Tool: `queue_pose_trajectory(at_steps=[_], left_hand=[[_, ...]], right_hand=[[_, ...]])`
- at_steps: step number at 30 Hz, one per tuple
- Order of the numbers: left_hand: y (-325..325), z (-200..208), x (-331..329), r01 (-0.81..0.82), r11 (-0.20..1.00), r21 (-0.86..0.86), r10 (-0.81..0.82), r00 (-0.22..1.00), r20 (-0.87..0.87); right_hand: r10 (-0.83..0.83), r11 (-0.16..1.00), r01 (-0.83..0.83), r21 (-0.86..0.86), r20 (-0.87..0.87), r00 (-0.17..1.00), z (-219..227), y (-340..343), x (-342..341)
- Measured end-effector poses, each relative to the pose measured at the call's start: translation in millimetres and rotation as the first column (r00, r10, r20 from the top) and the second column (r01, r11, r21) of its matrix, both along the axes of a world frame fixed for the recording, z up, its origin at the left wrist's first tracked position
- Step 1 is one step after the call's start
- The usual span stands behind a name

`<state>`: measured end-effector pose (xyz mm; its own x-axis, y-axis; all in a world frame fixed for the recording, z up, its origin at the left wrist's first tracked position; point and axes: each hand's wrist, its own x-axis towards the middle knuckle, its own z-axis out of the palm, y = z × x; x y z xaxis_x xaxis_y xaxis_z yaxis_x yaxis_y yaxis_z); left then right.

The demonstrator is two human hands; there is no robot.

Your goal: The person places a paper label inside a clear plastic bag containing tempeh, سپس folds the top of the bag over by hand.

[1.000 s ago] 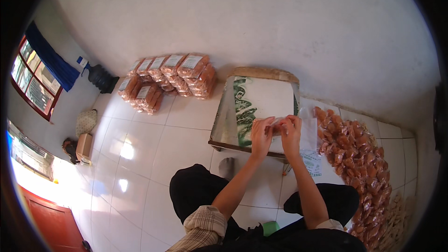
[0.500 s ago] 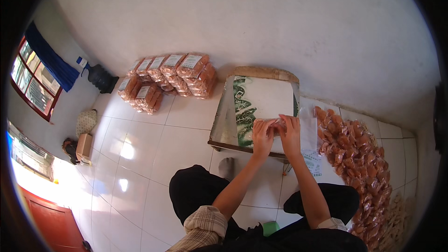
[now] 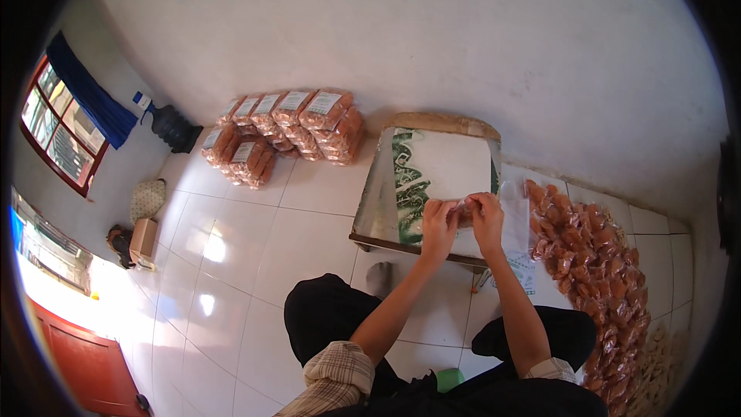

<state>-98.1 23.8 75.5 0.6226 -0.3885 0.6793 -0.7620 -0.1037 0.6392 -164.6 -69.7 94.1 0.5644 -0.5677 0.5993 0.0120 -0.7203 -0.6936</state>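
Over the near edge of a low table (image 3: pixel 451 166) with a white and green patterned top, my two hands meet at a small clear plastic packet (image 3: pixel 465 219) with reddish-brown contents. My left hand (image 3: pixel 438 225) pinches its left side. Fingers of my right hand (image 3: pixel 487 220) are closed on its upper right part. Much of the packet is hidden behind my fingers. Beside my right hand, clear plastic bags (image 3: pixel 515 220) lie at the table's right edge. Printed green-and-white sheets (image 3: pixel 519 272) are on the floor below them.
A long heap of small reddish-brown packets (image 3: pixel 594 270) covers the floor at right. Large labelled packs (image 3: pixel 332 127) are stacked against the wall at back left. A water jug (image 3: pixel 174 130) and a cardboard box (image 3: pixel 143 238) stand farther left. A green object (image 3: pixel 448 380) lies between my legs.
Both hands remain at the packet, with my fingers drawn slightly closer together over its top. The whole view has shifted a little.
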Motion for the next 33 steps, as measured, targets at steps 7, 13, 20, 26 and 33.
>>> queue_pose_trajectory(at_steps=[7,13,20,26,33], left_hand=[[-0.6,0.9,-1.3,0.007,0.999,0.034,-0.006,1.0,-0.024],[-0.9,3.2,-1.8,0.011,0.998,0.054,-0.006,0.997,-0.082],[0.8,1.8,-5.3,0.014,0.999,0.044,-0.011,0.998,-0.06],[4.2,-0.4,-0.8,0.034,0.999,0.02,-0.033,0.999,-0.027],[12.2,-3.1,-2.5,0.116,0.993,0.029,-0.11,0.981,-0.162]], right_hand=[[-0.06,0.994,0.06,0.094,0.002,0.998,13.0,-10.0,-9.7],[-0.059,0.976,0.067,-0.205,0.047,0.997,20.5,15.9,-18.4],[-0.032,0.987,0.026,-0.156,-0.034,0.999,7.5,11.4,-10.7],[0.039,0.996,-0.045,-0.076,-0.07,0.997,8.2,8.6,-9.7],[0.135,0.942,-0.095,0.321,-0.105,0.985,-1.1,-0.5,-7.1]])
